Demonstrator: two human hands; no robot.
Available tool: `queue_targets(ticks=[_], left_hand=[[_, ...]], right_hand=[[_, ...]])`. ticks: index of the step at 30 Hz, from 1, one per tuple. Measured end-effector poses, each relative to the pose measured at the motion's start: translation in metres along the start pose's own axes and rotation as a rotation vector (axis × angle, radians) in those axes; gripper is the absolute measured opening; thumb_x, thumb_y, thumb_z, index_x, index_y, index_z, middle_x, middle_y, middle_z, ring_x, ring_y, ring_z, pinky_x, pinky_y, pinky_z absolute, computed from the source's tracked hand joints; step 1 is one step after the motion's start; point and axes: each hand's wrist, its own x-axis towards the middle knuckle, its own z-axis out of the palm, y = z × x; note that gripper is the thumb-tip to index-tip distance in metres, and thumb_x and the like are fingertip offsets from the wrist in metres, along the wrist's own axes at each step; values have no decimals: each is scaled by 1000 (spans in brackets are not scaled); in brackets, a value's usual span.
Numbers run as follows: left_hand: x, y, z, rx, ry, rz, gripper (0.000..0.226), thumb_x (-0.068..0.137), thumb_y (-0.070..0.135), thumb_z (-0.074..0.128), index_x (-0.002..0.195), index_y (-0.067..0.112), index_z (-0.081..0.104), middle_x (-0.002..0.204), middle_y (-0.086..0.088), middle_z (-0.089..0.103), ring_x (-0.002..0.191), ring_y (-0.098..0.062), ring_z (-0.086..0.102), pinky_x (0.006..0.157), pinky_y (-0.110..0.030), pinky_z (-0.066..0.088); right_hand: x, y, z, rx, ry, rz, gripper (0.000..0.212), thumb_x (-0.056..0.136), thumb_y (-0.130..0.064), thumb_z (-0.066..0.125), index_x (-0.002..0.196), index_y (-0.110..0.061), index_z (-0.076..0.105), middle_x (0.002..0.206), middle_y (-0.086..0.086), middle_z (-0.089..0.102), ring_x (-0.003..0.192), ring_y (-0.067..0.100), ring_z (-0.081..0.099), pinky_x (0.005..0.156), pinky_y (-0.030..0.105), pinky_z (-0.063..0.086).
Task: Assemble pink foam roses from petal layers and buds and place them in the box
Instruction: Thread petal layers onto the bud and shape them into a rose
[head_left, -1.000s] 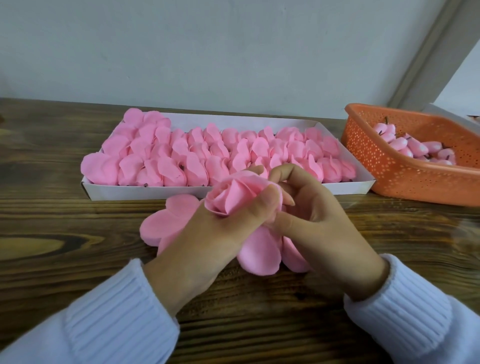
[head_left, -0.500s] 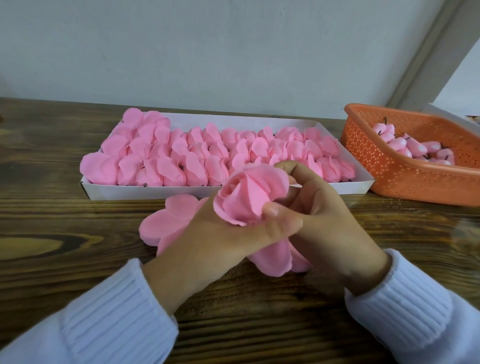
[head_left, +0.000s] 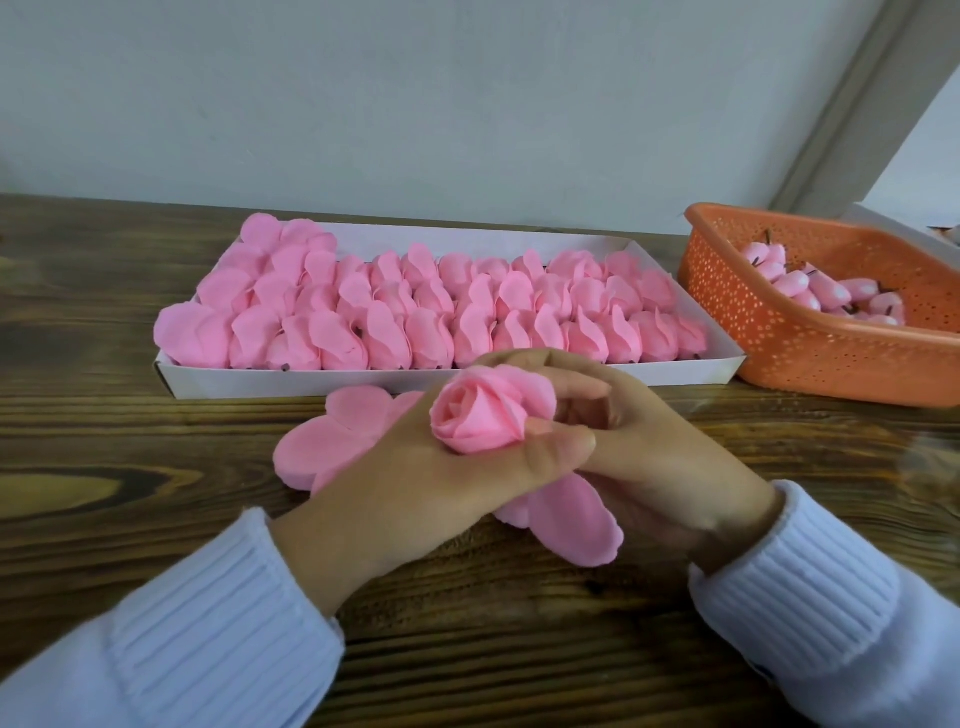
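Lying just short of the box (head_left: 291, 382), the rose (head_left: 485, 415) is gripped bud-up between the left hand's (head_left: 436, 483) thumb and fingers, while the right hand (head_left: 670, 467) is curled behind it, its hold hidden

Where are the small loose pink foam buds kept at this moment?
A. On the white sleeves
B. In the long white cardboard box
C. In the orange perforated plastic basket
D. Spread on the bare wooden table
C: the small pink foam buds lie inside the orange perforated plastic basket at the right, while the long white cardboard box holds rows of finished pink foam roses.
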Motion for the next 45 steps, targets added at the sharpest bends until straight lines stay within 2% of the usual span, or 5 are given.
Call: queue_targets(ticks=[7, 13, 23, 39, 45], left_hand=[[-2, 6, 7, 26, 93, 139, 19, 97, 22, 52, 116, 23, 51, 46, 38, 50, 45, 26, 46, 46, 8, 28], [-2, 14, 8, -39, 264, 116, 43, 74, 49, 52, 114, 34, 53, 39, 19, 45, 48, -6, 51, 33, -14, 28], [-3, 8, 12, -10, 163, 96, 9, 78, 33, 57, 72, 27, 60, 40, 23, 51, 37, 16, 47, 42, 3, 31], [-3, -1, 9, 17, 115, 47, 29, 72, 43, 66, 101, 46, 68, 101, 4, 73, 97, -15, 68, 86, -31, 56], [-4, 3, 11, -41, 233, 91, 15, 74, 47, 71, 66, 36, 65, 37, 18, 50, 34, 14, 42, 40, 1, 30]], right_hand=[[0, -3, -8, -45, 129, 7, 40, 81, -7, 65, 119, 0, 56, 109, 18, 69, 99, 29, 66, 88, 35, 54], [0, -4, -9, -230, 408, -213, 31, 71, -3, 73, 98, -10, 59, 80, 7, 73, 74, 18, 69, 68, 29, 55], [-7, -5, 11, -599, 491, -607, 29, 78, -8, 74, 97, -16, 54, 79, -7, 73, 73, 11, 70, 62, 23, 51], [-9, -4, 11, -534, 403, -674, 29, 80, -4, 72, 100, -15, 53, 86, 3, 73, 74, 14, 70, 68, 22, 54], [-6, -1, 8, -445, 404, -641, 16, 86, -3, 62, 97, -10, 54, 88, 1, 66, 84, 9, 65, 74, 18, 50]])
